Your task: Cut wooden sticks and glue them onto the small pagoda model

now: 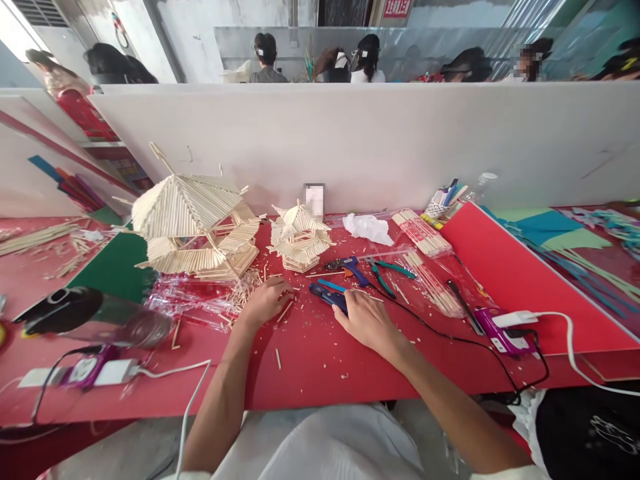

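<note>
My left hand (267,300) rests on the red table beside a heap of short wooden stick pieces (245,291). Its fingers are bent together; what they pinch, if anything, is too small to make out. A loose stick (285,311) lies just below the fingertips. My right hand (367,320) is closed over the near end of a dark blue hand cutter (326,295), whose handles it partly hides. Beyond the hands stand two pavilion models built of wooden sticks: a large one (185,207) at left and a small one (300,240) in the middle.
A blue glue gun (353,268) and green-handled pliers (395,269) lie behind my right hand. Packs of sticks (420,233), a red board (530,287) and a purple power strip (505,331) sit at right. A dark bottle (95,317) lies at left. Cables cross the table.
</note>
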